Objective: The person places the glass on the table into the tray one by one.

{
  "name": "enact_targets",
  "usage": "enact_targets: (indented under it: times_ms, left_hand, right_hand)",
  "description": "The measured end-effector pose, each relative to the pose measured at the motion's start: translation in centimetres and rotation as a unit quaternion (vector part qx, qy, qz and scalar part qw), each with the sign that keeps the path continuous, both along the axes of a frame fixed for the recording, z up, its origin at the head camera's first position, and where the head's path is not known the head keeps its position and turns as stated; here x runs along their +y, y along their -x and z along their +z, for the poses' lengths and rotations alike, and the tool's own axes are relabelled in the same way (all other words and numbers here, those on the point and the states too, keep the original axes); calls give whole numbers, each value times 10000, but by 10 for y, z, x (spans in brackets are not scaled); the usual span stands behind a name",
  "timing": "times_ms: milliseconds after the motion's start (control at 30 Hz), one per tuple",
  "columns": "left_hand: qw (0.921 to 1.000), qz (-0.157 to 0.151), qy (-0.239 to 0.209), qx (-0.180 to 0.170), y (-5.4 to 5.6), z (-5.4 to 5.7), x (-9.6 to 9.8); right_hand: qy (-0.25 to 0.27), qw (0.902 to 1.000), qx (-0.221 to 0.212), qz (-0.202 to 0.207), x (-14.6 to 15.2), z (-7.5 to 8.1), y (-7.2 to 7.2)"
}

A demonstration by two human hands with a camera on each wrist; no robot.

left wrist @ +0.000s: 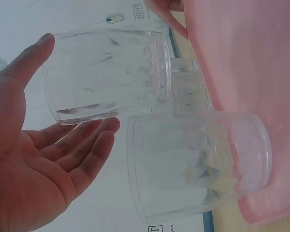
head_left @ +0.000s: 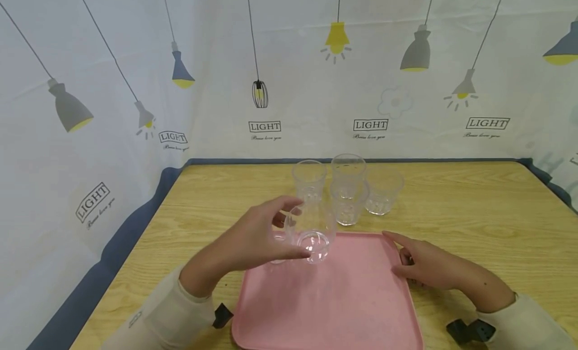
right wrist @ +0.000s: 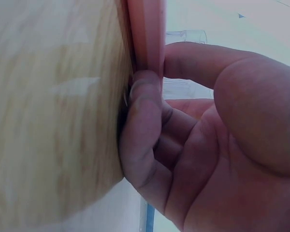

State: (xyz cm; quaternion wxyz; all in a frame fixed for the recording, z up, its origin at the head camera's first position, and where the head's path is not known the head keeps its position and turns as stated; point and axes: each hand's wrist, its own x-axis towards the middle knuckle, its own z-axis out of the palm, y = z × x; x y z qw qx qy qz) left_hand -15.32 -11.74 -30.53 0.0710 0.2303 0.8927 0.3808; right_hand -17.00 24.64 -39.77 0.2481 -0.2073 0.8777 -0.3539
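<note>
My left hand [head_left: 255, 237] holds a clear plastic cup [head_left: 313, 229] between the thumb and the fingers, over the back left part of a pink tray [head_left: 334, 300]. In the left wrist view the held cup [left wrist: 106, 75] is upright, its base apart from the tray surface. A second clear cup [left wrist: 198, 164] stands on the tray beside it, mostly hidden by my left hand in the head view. My right hand [head_left: 426, 262] grips the tray's right rim near the back corner. The right wrist view shows the thumb on top of the tray edge [right wrist: 152, 34] and curled fingers underneath.
Several more clear cups [head_left: 347, 204] stand close together on the wooden table [head_left: 474, 204], just behind the tray. A white curtain [head_left: 307, 89] with printed lamps hangs behind the table's back edge and along its left side.
</note>
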Motion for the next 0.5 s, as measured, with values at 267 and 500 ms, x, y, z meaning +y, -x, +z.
enact_targets:
  times_ms: [267,500]
  left_hand:
    - [9999,-132,-85,-70,-6,1,-3]
    - [9996,-278,26,21,-12,5,-6]
  right_hand:
    - [34,10000,-43,25,1,0,1]
    - [71,10000,-24,9,1,0,0]
